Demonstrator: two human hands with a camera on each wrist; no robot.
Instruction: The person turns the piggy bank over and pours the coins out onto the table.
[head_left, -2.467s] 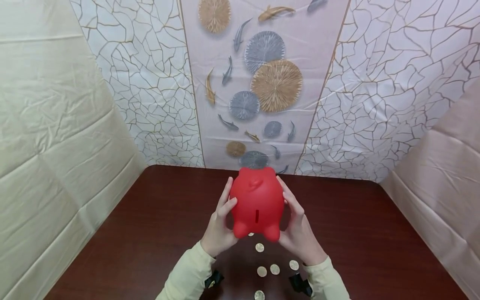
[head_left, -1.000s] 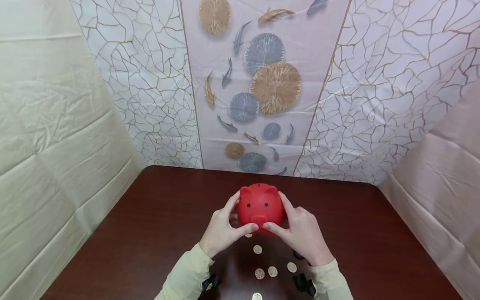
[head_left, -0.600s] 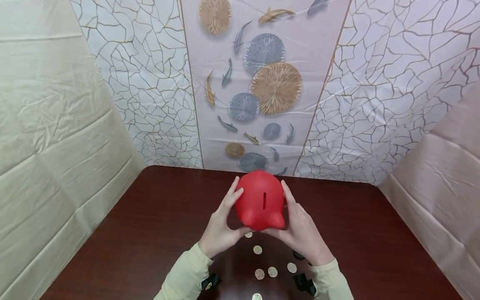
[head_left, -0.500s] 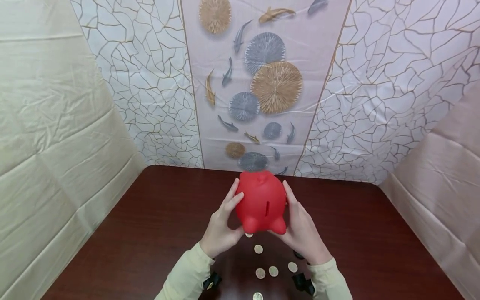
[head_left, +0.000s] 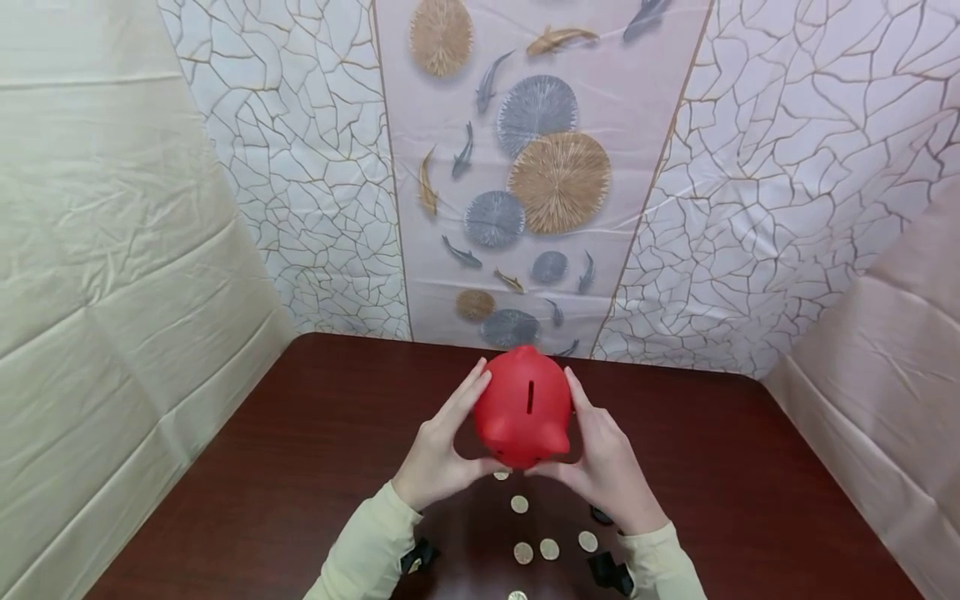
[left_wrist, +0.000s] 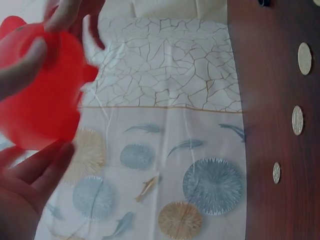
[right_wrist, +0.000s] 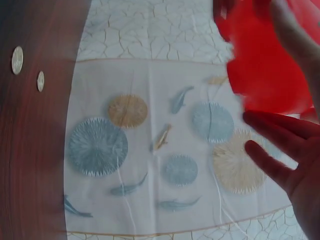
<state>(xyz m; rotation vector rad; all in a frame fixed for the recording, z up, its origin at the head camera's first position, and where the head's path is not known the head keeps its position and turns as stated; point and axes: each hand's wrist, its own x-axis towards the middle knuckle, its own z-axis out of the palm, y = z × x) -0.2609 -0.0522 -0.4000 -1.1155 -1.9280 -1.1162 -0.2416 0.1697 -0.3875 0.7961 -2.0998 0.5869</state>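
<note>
A red piggy bank [head_left: 517,429] is held up above the table between both hands, its dark coin slot facing the head camera and its ears toward the wearer. My left hand [head_left: 442,458] grips its left side, thumb beneath, fingers along the flank. On the other side my right hand [head_left: 607,462] grips it the same way. In the left wrist view the piggy bank [left_wrist: 40,90] looks blurred between the fingers. The right wrist view catches part of the piggy bank [right_wrist: 272,60] above the right fingers. Its underside is hidden from the head view.
Several coins lie on the dark wood table [head_left: 315,467] below the hands, among them one coin [head_left: 519,504] near the middle and another coin [head_left: 588,542] by the right wrist. A small black round thing [head_left: 600,515] sits beside the right wrist. A patterned cloth [head_left: 540,167] hangs behind.
The piggy bank has been tipped back and forth in both hands: rear toward the camera, then face showing, then slot up. Both hands keep hold. The head view has shifted slightly.
</note>
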